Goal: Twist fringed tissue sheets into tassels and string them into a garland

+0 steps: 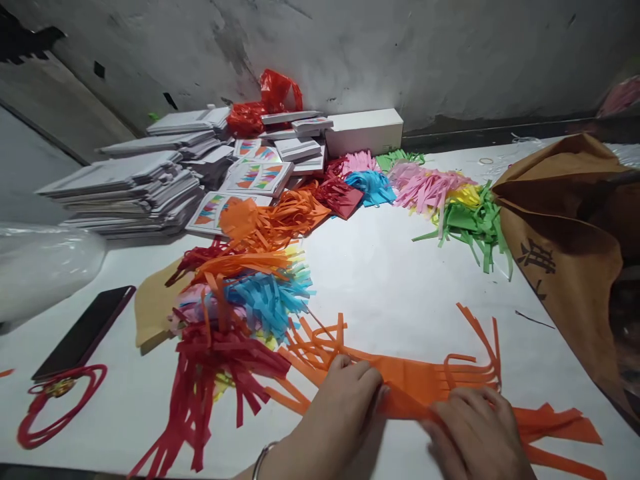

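An orange tissue-paper tassel sheet [410,377] lies across the front of the white table, its cut fringe spreading to the left and right. My left hand [345,400], with a bangle at the wrist, is closed on the uncut middle band, fingers curled. Farther right, my right hand [475,427] grips the near edge of the same sheet, slightly blurred; its fingertips are partly hidden. Just left of the sheet is a pile of tassels: dark red [220,360], blue [270,300] and orange strips over one another.
Stacked white packets [135,187] and a white box [365,131] stand by the wall. More fringed bundles, such as green ones [473,223], line the back. A brown paper bag [565,220] is at right, a phone [85,330] with a red cord [95,387] at left.
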